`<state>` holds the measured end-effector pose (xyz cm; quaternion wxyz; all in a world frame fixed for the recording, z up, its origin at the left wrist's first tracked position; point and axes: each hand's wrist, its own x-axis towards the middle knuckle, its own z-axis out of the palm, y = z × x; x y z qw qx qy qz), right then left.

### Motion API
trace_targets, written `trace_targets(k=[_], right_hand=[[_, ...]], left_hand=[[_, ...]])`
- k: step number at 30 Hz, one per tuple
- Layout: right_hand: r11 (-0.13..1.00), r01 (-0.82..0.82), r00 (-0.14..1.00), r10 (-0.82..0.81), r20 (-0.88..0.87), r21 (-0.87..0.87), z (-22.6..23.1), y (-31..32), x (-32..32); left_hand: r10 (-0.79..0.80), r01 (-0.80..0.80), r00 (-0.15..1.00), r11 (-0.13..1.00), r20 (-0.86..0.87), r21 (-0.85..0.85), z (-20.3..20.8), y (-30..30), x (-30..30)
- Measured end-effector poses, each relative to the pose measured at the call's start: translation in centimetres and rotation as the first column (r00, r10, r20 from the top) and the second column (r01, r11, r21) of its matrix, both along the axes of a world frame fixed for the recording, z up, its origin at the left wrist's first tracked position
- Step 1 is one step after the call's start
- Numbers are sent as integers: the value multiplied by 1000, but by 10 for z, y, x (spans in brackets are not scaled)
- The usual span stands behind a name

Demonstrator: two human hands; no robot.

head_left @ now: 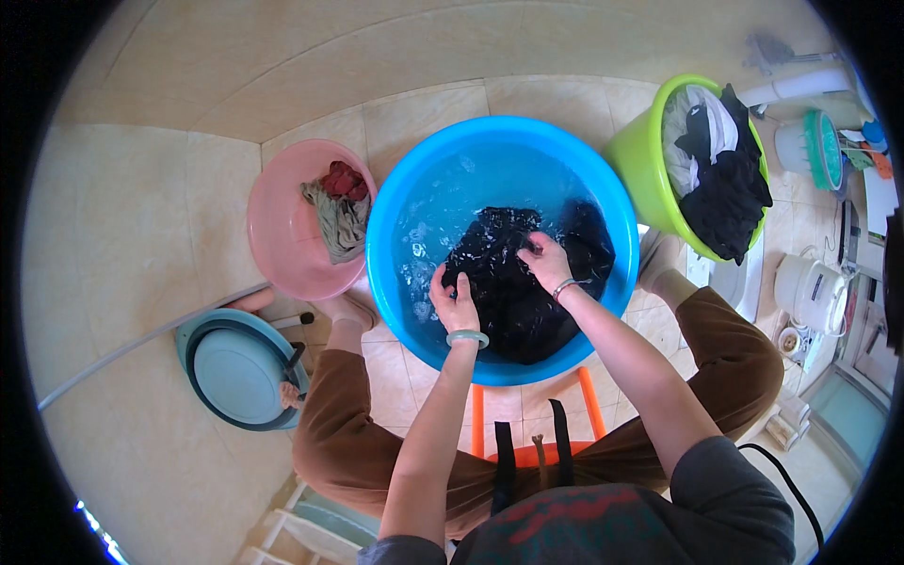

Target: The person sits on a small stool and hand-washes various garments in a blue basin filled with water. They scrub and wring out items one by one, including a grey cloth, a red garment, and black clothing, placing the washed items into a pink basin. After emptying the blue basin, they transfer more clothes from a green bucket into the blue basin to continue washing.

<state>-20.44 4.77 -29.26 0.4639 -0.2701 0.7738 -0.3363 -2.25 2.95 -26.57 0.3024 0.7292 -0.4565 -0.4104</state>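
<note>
A large blue basin [383, 282] of water stands in front of me, with bubbles along its left side. Wet black clothing [527, 306] lies in it, partly under the water. At the clothing's left edge my left hand [456, 301], with a pale green bangle at the wrist, has its thumb and curled fingers around a fold. Farther right, my right hand [547, 264] pinches the same dark fabric between thumb and fingers; a thin bracelet circles that wrist. Where one garment ends and another begins cannot be made out.
To the left, a pink basin [273, 240] holds red and grey-green cloths. A light blue basin [235, 367] leans by the wall. On the right stands a lime-green bucket [636, 151] of black and white clothes. An orange stool [591, 400] shows between my legs.
</note>
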Motion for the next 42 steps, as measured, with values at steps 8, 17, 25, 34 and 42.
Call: trace_targets(k=[8,17,25,34,42], right_hand=[[981,-107,913,31,-407,-165,49,-9,-56],[574,-688,432,816,-385,444,68,57,-14],[999,-33,998,35,-53,38,-6,57,6],[853,-318,899,410,154,-413,191,51,68],[520,-530,848,333,-411,-670,217,46,117]], left_hand=[[-220,209,948,975,231,70,6,9,4],[-534,467,834,819,141,334,27,43,-5],[-39,187,961,823,-275,536,43,32,-6],[309,341,312,846,-898,410,80,10,-18],[347,422,90,836,-934,351,127,22,14]])
